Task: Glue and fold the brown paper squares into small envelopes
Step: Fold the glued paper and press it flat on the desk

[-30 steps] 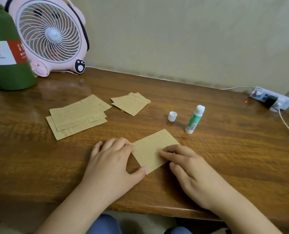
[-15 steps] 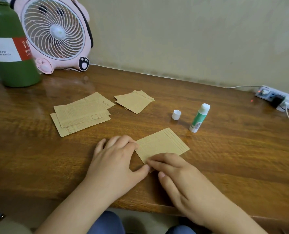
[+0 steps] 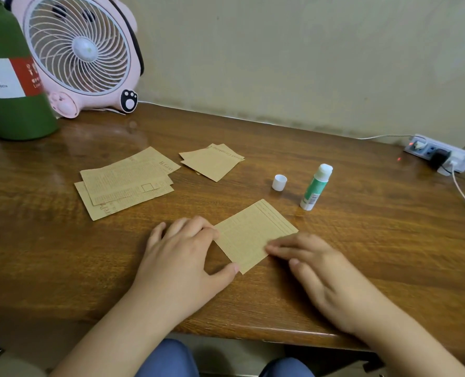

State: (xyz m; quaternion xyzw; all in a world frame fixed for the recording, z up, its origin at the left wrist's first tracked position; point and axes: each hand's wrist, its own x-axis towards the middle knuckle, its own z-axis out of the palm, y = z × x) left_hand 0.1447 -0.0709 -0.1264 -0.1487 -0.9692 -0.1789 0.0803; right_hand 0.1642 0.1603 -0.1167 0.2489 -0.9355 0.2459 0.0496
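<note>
From the head camera: a folded brown paper [image 3: 254, 235] lies flat on the wooden desk [image 3: 361, 240] near the front edge, right between the two hands. The left hand [image 3: 183, 257] rests flat on the desk at the paper's left edge, fingers gently bent, fingertips at the far-left corner and thumb touching the near corner. The right hand [image 3: 318, 270] comes in from the right, its straight fingers pressing down on the paper's near-right edge; neither hand is curled around anything. Just beyond the paper on the right stands a green-and-white glue stick [image 3: 316, 187], uncapped, a barcode on its lower end, with its white cap [image 3: 279, 182] on the desk just to its left. Farther left lies a pile of printed brown sheets [image 3: 125, 183], one reading "H.Gray", and beyond it a smaller stack of folded pieces [image 3: 212, 161] with print too small to read. At far left, a green bottle [image 3: 11, 77] whose label shows "Bottle", beside a pink fan [image 3: 82, 50]. A power strip [image 3: 440, 156] sits far right.
</note>
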